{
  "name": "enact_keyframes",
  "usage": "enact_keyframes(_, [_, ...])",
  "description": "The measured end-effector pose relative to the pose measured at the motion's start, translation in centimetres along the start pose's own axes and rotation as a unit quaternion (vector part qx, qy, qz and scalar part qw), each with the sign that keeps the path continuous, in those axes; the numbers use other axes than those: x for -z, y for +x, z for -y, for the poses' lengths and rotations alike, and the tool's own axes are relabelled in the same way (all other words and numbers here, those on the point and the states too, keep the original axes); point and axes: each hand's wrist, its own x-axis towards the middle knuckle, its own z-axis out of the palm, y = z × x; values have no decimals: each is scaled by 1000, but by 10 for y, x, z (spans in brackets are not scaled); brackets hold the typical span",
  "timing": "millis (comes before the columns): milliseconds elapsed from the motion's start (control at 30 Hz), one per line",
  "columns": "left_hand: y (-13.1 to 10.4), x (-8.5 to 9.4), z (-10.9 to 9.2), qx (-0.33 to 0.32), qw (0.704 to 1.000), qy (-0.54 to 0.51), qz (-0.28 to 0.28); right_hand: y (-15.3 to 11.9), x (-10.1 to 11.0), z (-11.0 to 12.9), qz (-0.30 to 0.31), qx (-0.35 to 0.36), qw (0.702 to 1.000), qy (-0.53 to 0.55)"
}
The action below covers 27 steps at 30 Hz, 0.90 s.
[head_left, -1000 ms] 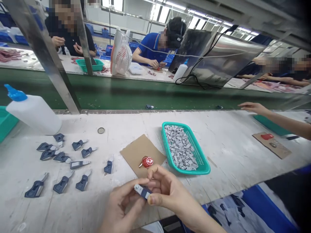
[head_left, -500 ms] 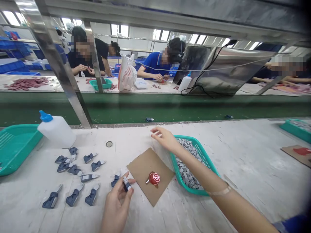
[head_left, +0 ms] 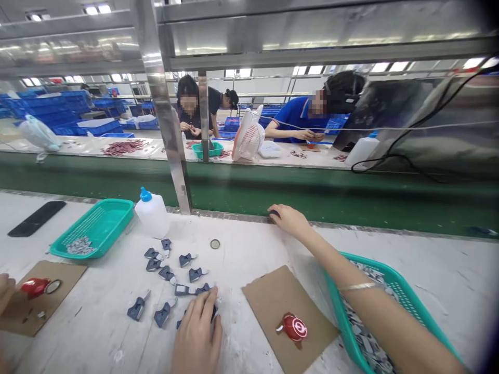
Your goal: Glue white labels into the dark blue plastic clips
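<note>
My left hand (head_left: 198,330) is palm down on the near part of the white table. Its fingers curl round a dark blue plastic part (head_left: 214,311), mostly hidden beneath them. Several similar dark blue parts with pale grey tips (head_left: 163,314) lie around and beyond that hand. My right hand (head_left: 290,221) reaches to the table's far edge, at the green conveyor belt (head_left: 241,192). Between its fingertips is a small dark part (head_left: 275,213), only partly visible. A brown cardboard square (head_left: 268,296) between my arms carries a glossy red piece with a white swirl (head_left: 294,328).
Under my right forearm stands a green basket (head_left: 409,291) of small grey pieces. A white bottle (head_left: 153,215), a bottle cap (head_left: 215,243) and another green basket (head_left: 117,228) stand farther left. Another person's hand (head_left: 5,291) shows at the left edge. A metal post (head_left: 167,114) rises ahead.
My view has swung left. My left hand has turned palm down and lowered its part among the others. The right hand has reached to the belt edge and taken a dark part.
</note>
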Motion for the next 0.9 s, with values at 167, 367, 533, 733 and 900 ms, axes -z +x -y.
enact_keyframes(167, [6, 13, 8, -92, 988, 115, -47, -64, 1, 13, 60, 37, 997, 34])
enact_keyframes(367, [35, 11, 7, -136, 977, 163, 12, -117, -23, 107, 108, 124, 975, 147])
enact_keyframes(533, [32, 24, 47, -76, 979, 186, -32, -111, -59, 217, 166, 190, 935, 248])
enact_keyframes(733, [23, 73, 110, -53, 980, 182, -64, -93, -81, 299, 139, 213, 903, 345])
enact_keyframes(900, [45, 118, 125, -35, 988, 115, -96, -100, -76, 315, 108, 193, 875, 431])
